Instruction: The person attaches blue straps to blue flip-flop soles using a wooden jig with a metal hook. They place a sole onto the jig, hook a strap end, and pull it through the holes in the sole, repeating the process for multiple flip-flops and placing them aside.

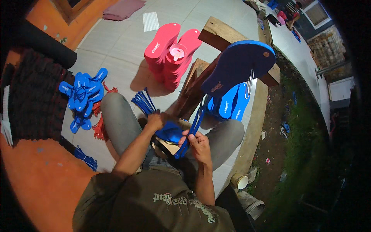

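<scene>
My right hand (199, 146) pinches blue sandal straps (199, 116) between thumb and fingers in front of my lap. My left hand (155, 121) is beside a blue piece (170, 132), smeared by motion; its fingers are hard to make out. Beyond that hand, a bundle of blue straps (143, 101) fans out. A dark sandal sole (239, 65) with a blue rim rests on a wooden stand (222, 33), and a bent metal wire (250, 83) hangs at it. Bright blue soles (228, 102) stand behind my right knee.
Two stacks of pink soles (162, 38) stand ahead, with a pink cup (178, 51) on one. At left lie blue flip-flops (83, 91), red straps (99, 127) and another blue strap bundle (85, 157). A person (294, 15) sits far right, beyond the grassy ground.
</scene>
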### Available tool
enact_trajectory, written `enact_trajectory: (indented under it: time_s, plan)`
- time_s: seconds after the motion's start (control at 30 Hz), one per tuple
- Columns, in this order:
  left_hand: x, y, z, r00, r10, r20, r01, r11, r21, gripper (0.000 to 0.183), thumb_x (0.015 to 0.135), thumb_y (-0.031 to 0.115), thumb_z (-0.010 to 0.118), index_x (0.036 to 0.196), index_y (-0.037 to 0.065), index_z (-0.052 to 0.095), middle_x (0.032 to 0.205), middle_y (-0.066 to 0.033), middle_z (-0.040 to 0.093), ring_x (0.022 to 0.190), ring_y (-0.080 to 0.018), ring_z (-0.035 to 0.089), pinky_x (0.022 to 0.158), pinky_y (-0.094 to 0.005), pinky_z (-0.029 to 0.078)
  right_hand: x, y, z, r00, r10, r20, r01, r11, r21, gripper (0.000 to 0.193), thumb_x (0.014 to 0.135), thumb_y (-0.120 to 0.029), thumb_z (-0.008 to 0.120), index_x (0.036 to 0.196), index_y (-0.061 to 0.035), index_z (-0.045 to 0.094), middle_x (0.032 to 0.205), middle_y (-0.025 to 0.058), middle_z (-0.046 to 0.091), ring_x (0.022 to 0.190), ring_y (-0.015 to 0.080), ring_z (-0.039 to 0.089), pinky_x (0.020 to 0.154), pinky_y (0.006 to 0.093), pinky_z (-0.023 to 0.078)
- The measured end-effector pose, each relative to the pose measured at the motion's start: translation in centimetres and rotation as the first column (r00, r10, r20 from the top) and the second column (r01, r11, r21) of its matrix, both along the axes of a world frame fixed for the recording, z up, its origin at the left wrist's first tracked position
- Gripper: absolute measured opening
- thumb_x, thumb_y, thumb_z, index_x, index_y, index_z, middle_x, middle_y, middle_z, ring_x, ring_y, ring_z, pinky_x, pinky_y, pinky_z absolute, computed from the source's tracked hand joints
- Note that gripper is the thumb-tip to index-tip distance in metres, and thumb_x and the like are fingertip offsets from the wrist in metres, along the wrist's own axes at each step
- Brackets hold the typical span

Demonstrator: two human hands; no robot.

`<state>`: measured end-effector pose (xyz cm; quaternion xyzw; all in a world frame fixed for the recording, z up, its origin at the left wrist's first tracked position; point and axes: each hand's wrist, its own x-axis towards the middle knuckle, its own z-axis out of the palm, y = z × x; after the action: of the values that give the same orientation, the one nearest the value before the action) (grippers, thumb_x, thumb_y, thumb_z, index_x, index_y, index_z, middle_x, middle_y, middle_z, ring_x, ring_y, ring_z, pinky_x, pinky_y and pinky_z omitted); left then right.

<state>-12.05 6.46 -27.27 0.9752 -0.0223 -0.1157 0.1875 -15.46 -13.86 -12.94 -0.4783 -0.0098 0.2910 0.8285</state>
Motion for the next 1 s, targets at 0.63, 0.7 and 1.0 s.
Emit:
enact_trajectory:
  time_s: [0.63, 0.7, 1.0]
  plan:
    - [4.8, -4.2, 23.1, 0.918, 0.223, 0.329, 0.231, 0.374, -0.898, 0.011, 0.078, 0.004, 0.059, 0.087, -0.003, 0.062, 0.081, -0.0074, 0.059, 0.065, -0.0135, 0.054, 0.059, -0.0234, 0.043, 4.8, -0.6, 6.6, 0.824, -0.307, 0.475, 0.530, 0.715, -0.456, 0.030, 0.086, -0.018, 0.055, 0.111, -0.0018, 0.053, 0.101, 0.0077, 0.057, 0.092, 0.0172, 0.053, 0.081, 0.0294, 0.042]
    - [5.5, -5.2, 26.7, 0.830, 0.145, 0.539, 0.378, 0.563, -0.735, 0.013, 0.079, 0.005, 0.059, 0.088, -0.002, 0.062, 0.079, -0.0078, 0.060, 0.065, -0.0135, 0.055, 0.059, -0.0240, 0.043, 7.7, -2.1, 10.0, 0.520, -0.483, 0.704, 0.818, 0.520, -0.248, 0.032, 0.083, -0.016, 0.057, 0.111, -0.0010, 0.053, 0.105, 0.0085, 0.056, 0.094, 0.0192, 0.053, 0.082, 0.0309, 0.042]
    - [6.8, -8.0, 28.9, 0.578, -0.065, 0.814, 0.610, 0.696, -0.378, 0.011, 0.077, 0.012, 0.059, 0.082, 0.003, 0.058, 0.069, -0.0092, 0.052, 0.066, -0.0244, 0.053, 0.058, -0.0345, 0.043, 16.4, -2.8, 16.7, 0.352, -0.159, 0.922, 0.852, 0.464, -0.245, 0.031, 0.077, -0.023, 0.065, 0.096, 0.0005, 0.059, 0.082, 0.0118, 0.063, 0.074, 0.0170, 0.061, 0.069, 0.0278, 0.047]
